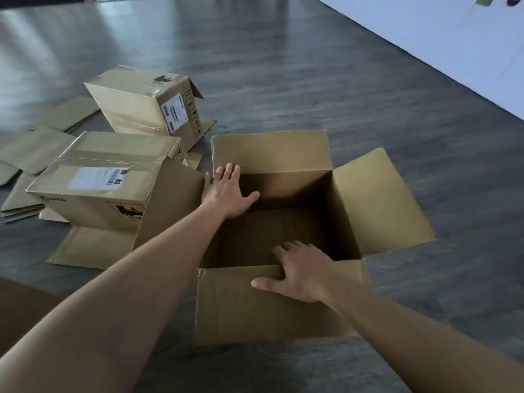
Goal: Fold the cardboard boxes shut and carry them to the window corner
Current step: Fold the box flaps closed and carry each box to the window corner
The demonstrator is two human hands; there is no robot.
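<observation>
Open box (272, 239) dead ahead, four flaps out. Left hand (226, 191) flat, fingers spread, at far-left corner — right hand (303, 272) fingers hooked over near flap (255, 304), nearer to fold

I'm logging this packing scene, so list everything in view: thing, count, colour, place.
open brown cardboard box: one, tan, centre, four flaps spread
labelled closed cardboard boxes: two, tan, left of it, one farther back
flat cardboard sheets: several, tan, on the floor far left
grey wood-look floor: dark grey, throughout
white wall: top right
left hand: flat on the box's far-left corner
right hand: fingers over the near flap's fold
</observation>
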